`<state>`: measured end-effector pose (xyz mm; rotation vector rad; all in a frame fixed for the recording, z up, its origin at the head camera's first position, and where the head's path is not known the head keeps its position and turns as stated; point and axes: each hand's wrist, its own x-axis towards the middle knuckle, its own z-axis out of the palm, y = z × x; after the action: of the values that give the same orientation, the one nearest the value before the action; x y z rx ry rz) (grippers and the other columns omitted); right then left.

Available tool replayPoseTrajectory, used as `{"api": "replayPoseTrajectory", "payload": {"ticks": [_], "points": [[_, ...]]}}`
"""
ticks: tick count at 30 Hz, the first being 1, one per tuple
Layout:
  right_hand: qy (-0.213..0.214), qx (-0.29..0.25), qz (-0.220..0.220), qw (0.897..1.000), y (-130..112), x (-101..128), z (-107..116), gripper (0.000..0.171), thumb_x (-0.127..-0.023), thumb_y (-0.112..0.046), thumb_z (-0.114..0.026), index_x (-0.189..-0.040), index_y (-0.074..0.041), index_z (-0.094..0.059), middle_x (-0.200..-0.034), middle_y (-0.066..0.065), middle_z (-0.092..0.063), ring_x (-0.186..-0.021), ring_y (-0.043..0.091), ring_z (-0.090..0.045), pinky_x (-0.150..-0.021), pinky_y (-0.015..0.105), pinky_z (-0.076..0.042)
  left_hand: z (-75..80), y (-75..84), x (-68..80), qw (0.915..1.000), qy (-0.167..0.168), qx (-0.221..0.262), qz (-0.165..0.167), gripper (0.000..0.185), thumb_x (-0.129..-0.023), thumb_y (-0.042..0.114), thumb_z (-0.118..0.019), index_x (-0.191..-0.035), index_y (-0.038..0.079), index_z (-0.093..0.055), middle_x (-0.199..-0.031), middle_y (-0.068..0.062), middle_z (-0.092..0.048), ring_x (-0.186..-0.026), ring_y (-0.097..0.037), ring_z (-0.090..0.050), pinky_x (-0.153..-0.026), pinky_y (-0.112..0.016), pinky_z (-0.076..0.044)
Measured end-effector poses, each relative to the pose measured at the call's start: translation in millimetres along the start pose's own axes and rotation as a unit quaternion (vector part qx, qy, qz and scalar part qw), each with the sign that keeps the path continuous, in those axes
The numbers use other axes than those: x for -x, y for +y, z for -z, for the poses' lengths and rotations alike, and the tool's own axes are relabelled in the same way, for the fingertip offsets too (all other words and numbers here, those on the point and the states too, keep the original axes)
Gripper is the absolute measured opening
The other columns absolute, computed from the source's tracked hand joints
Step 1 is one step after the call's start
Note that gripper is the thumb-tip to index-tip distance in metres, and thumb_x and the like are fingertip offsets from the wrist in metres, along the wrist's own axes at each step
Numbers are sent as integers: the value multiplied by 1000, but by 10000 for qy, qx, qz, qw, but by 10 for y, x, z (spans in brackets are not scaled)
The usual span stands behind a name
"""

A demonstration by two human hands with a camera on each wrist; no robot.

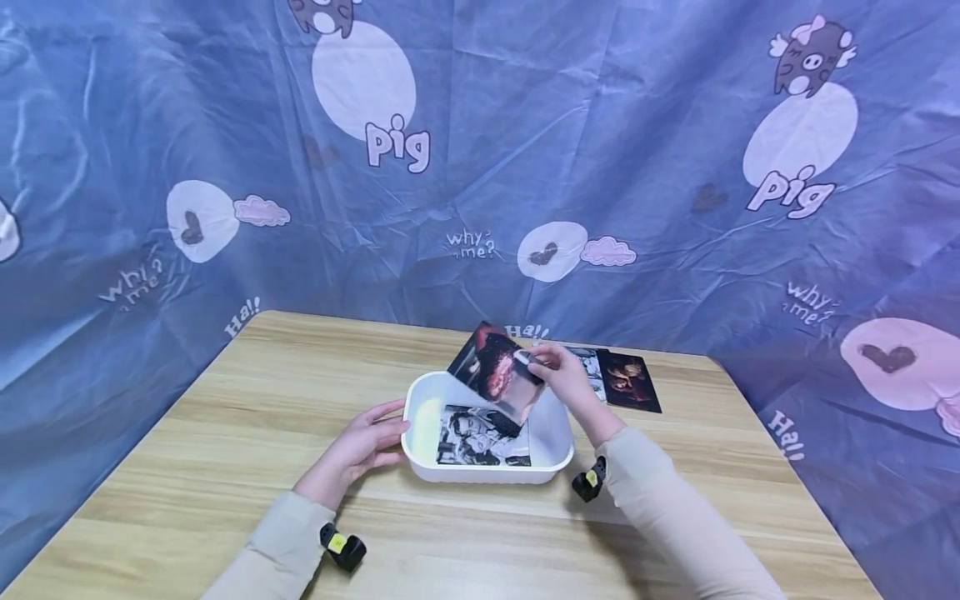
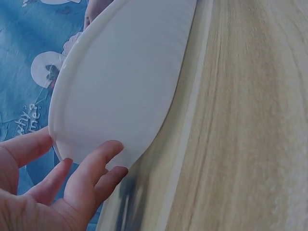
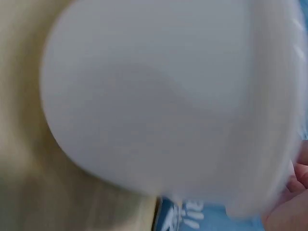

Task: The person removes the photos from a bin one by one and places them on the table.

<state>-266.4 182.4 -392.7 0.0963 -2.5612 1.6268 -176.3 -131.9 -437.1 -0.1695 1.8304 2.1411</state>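
Observation:
A white plastic tub (image 1: pixel 491 475) stands on the wooden table. My left hand (image 1: pixel 363 446) rests its spread fingers against the tub's left end; in the left wrist view, the fingertips (image 2: pixel 113 147) touch the outer wall. Above the tub's far side, my right hand (image 1: pixel 566 379) pinches a dark, reddish photo print (image 1: pixel 487 367) by its right edge, tilted. Inside the tub lies a black-and-white photo print (image 1: pixel 476 446), partly covered by a dark piece whose kind I cannot tell. Only part of the right hand (image 3: pixel 288 207) shows past the blurred tub in the right wrist view.
Behind the tub to the right, a dark photo print (image 1: pixel 633 382) lies on the table (image 1: pixel 225 417) beside a black-and-white one (image 1: pixel 592 367), partly hidden by the right hand. A blue printed curtain (image 1: pixel 480 167) hangs along the back and sides.

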Motion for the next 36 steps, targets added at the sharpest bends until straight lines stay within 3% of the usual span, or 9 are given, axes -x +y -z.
{"api": "replayPoseTrajectory", "payload": {"ticks": [5,10,17,22,33,36], "points": [[360,-545,-221,9976,74,-122,286,31,-88,1,-64,-118,7,-58,-86,-5,-67,-72,-2,-56,-63,13,-52,11,4,-5,10000,9,-37,3,61,-92,9,-61,-147,3,-35,-145,-29,-41,-118,-35,-60,-87,-42,-59],[799,-588,-479,9939,190,-190,606,33,-91,-2,-62,-122,6,-55,-75,-20,-57,-66,-5,-52,-55,13,-48,19,-3,-7,10000,-9,-39,6,61,-93,10,-60,-147,3,-34,-146,-29,-39,-115,-32,-62,-85,-40,-60],[1471,-1097,-794,9798,363,-191,977,30,-92,0,-59,-120,7,-53,-77,-13,-61,-63,-5,-52,-52,11,-48,26,3,-29,10000,-71,8,-23,61,-93,9,-60,-147,2,-33,-146,-30,-39,-112,-30,-64,-84,-40,-60],[1828,-1513,-1025,9660,567,-197,1193,22,-92,3,-56,-113,4,-53,-70,-15,-59,-61,-5,-54,-51,12,-51,29,6,-39,9999,-154,13,-37,62,-93,10,-60,-147,1,-32,-146,-30,-40,-109,-26,-65,-84,-40,-60],[2382,-1489,-1976,9392,1047,-92,1544,27,-92,1,-54,-119,3,-52,-61,-19,-51,-56,-5,-53,-53,11,-52,38,-18,-66,9999,-134,-15,-35,62,-92,10,-61,-147,1,-33,-146,-31,-39,-112,-31,-63,-85,-41,-60],[2439,-1458,-2154,9343,1116,-47,1587,29,-92,1,-54,-121,4,-51,-69,-14,-52,-57,-4,-52,-54,11,-52,41,-9,-74,9999,-118,-23,-33,62,-92,10,-60,-147,1,-33,-146,-31,-39,-113,-32,-63,-86,-41,-60]]}}
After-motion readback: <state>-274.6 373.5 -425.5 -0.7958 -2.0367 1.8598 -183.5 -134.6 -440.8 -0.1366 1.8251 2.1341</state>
